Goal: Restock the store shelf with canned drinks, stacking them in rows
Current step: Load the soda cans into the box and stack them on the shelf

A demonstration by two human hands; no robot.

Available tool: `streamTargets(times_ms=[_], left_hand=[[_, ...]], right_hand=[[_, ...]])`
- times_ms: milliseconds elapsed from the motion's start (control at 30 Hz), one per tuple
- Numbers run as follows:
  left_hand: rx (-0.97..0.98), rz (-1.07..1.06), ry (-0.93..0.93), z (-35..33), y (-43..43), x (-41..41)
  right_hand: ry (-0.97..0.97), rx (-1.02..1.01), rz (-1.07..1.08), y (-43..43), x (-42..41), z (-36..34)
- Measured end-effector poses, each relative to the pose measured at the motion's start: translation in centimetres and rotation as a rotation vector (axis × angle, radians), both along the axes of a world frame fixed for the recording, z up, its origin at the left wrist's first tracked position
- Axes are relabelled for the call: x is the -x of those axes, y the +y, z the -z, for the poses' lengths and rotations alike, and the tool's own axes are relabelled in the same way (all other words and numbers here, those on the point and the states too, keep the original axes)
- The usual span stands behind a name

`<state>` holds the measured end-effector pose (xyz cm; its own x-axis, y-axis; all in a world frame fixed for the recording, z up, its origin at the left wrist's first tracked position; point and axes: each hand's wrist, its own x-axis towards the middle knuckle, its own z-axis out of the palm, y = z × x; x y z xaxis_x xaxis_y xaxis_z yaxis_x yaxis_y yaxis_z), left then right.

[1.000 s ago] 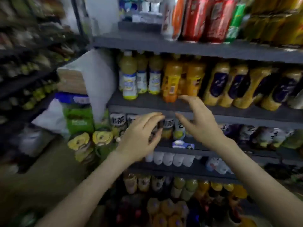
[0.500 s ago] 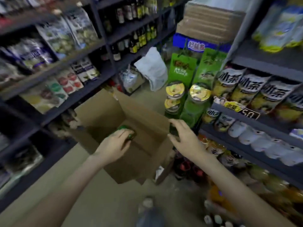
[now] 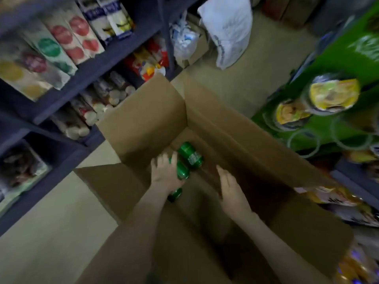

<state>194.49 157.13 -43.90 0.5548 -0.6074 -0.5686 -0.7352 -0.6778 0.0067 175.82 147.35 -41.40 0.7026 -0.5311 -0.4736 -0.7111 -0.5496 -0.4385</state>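
An open cardboard box (image 3: 235, 138) stands on the floor below me, flaps spread. Green drink cans lie on their sides at its bottom. My left hand (image 3: 166, 173) reaches into the box and curls over one green can (image 3: 181, 171). A second green can (image 3: 190, 154) lies just beyond my fingers, and part of a third can (image 3: 175, 194) shows under my wrist. My right hand (image 3: 230, 187) hovers inside the box to the right, fingers straight and holding nothing.
Dark shelving (image 3: 82, 78) with packaged goods lines the left side. A green display rack (image 3: 328, 83) with yellow-lidded cups stands at right, with shelved packets (image 3: 332, 197) below it. White plastic bags (image 3: 227, 27) sit on the beige floor (image 3: 45, 232) beyond the box.
My view swung from the drinks shelf down to the box. Both hands dropped from the shelf into the box, and my left hand closed over a green can.
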Motion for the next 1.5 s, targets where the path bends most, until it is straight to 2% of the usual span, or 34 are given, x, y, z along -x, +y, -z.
streamTargets(times_ms=[67,167,267,367,467,600,800,933,1167,1333,1500], left_hand=[[-0.087,-0.05,0.056,3.8,-0.4,0.4],[-0.099,-0.153,0.078,8.6,-0.6,0.7],[-0.052,-0.188,0.05,11.9,-0.9,0.6],[0.079,-0.255,0.031,13.9,-1.3,0.5],[0.175,-0.298,0.031,14.7,-1.5,0.5],[0.118,-0.28,0.046,14.4,-2.0,0.3],[-0.037,-0.176,0.093,12.9,-2.8,1.3],[-0.019,-0.095,0.169,9.3,-3.9,3.3],[0.276,-0.137,0.344,-1.2,-5.5,7.6],[0.511,-0.063,0.308,-9.9,-5.2,12.6],[0.777,0.077,0.282,-18.8,-5.6,21.1]], right_hand=[[0.051,0.043,-0.028,-0.5,-2.1,3.5],[0.104,0.079,-0.139,-1.6,-5.0,8.5],[0.082,0.034,-0.221,-2.4,-8.3,12.8],[0.043,0.016,-0.26,-2.8,-11.6,16.0],[0.069,-0.008,-0.175,-3.3,-13.8,17.7],[0.122,-0.064,0.011,-3.7,-13.7,17.3],[0.114,-0.13,0.18,-3.4,-7.5,12.8],[0.054,-0.154,0.284,-3.6,-3.8,8.9],[-0.173,-0.142,0.406,-4.9,1.2,-1.1],[-0.381,-0.159,0.427,-5.2,7.9,-10.4],[-0.625,-0.153,0.462,-4.3,18.1,-19.2]])
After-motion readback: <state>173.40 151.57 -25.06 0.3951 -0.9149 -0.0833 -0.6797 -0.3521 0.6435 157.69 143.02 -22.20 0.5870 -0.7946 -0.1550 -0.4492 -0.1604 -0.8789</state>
